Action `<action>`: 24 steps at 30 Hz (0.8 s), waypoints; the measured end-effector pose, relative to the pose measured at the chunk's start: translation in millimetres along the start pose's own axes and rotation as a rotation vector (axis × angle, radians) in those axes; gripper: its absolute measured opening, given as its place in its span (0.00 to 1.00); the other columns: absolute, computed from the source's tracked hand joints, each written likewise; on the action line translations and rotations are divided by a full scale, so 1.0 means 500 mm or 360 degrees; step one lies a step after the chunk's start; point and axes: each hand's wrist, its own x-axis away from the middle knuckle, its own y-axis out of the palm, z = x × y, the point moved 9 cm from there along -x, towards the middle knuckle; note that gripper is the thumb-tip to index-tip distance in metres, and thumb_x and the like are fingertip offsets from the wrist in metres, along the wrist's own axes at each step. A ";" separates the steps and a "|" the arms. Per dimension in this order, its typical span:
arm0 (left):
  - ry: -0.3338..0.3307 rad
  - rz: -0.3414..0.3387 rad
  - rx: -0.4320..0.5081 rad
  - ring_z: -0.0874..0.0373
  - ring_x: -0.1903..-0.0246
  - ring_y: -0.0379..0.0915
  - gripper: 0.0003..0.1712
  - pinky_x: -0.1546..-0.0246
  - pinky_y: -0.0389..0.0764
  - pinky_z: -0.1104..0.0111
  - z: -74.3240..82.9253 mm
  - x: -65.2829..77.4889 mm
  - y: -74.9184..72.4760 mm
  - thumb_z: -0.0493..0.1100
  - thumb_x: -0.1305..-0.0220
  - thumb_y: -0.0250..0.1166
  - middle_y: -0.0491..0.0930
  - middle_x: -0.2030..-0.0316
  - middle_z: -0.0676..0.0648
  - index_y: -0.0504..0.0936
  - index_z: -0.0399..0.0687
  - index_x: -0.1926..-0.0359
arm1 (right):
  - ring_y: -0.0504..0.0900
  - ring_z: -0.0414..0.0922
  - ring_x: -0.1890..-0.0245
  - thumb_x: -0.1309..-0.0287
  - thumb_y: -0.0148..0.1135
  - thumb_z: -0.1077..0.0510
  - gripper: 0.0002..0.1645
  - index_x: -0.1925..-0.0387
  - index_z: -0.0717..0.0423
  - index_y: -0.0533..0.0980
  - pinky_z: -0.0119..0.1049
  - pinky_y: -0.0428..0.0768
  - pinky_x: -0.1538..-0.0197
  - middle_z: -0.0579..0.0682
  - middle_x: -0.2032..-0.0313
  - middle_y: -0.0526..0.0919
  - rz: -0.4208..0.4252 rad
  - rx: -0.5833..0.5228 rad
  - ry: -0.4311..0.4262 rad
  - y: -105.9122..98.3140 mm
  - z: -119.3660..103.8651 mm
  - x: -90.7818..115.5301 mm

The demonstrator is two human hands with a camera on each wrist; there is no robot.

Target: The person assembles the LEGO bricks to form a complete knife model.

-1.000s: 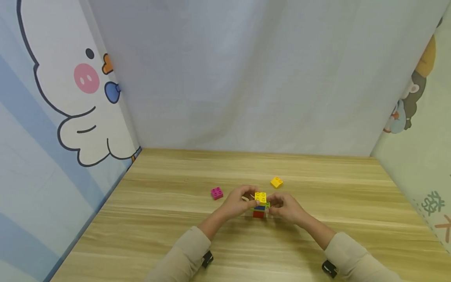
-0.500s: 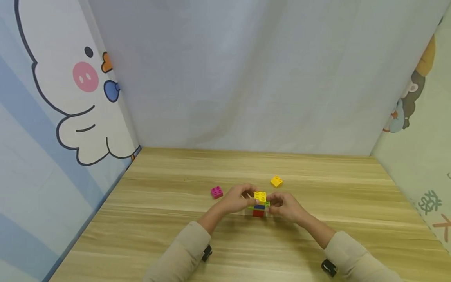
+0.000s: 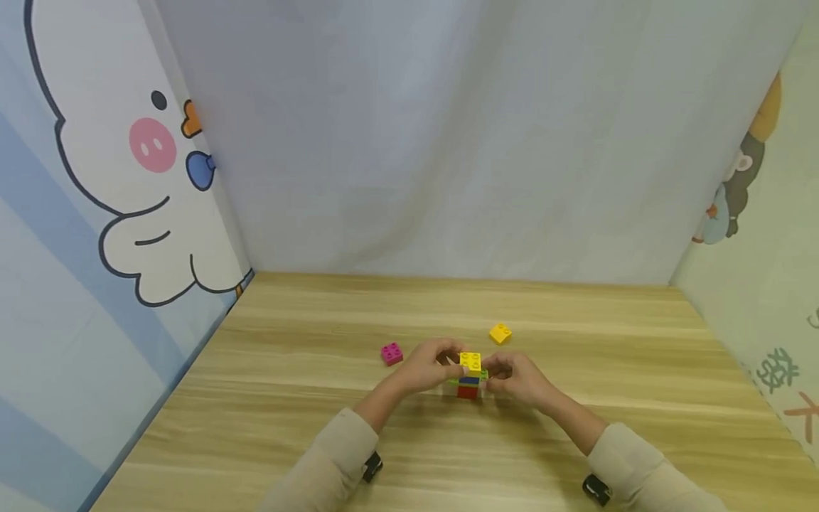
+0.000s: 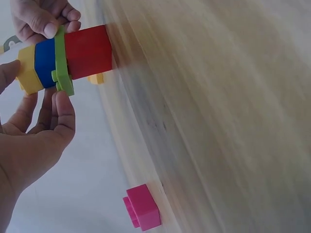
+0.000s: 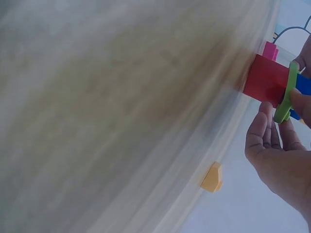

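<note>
A small tower of toy building bricks stands upright on the table between the two hands. Its red brick (image 4: 87, 51) is at the bottom, under a thin green plate (image 4: 60, 58) that juts out on both sides. Above come a blue brick (image 4: 44, 60) and a yellow brick (image 3: 470, 363) on top. My left hand (image 3: 424, 368) pinches the yellow brick, thumb on its near side and fingers behind. With thumb and fingers, my right hand (image 3: 525, 380) pinches the green plate's right end, as the right wrist view shows. The fingertips behind the tower are partly hidden.
A magenta brick (image 3: 392, 353) lies on the wooden table (image 3: 307, 334) left of the tower. Behind the tower, slightly right, lies a flat yellow brick (image 3: 500, 333). A pale curtain (image 3: 409, 142) hangs along the table's far edge.
Both hands keep their places at the tower, and the bricks stay where they were. The head view has shifted very slightly.
</note>
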 end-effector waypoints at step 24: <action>-0.0015 0.0059 0.0047 0.54 0.60 0.73 0.24 0.62 0.77 0.65 -0.010 0.021 -0.018 0.42 0.44 0.68 0.77 0.57 0.42 0.76 0.40 0.47 | 0.77 0.47 0.64 0.47 0.64 0.66 0.20 0.53 0.72 0.74 0.40 0.78 0.61 0.54 0.62 0.78 0.0002 0.0050 -0.0065 0.006 -0.009 0.002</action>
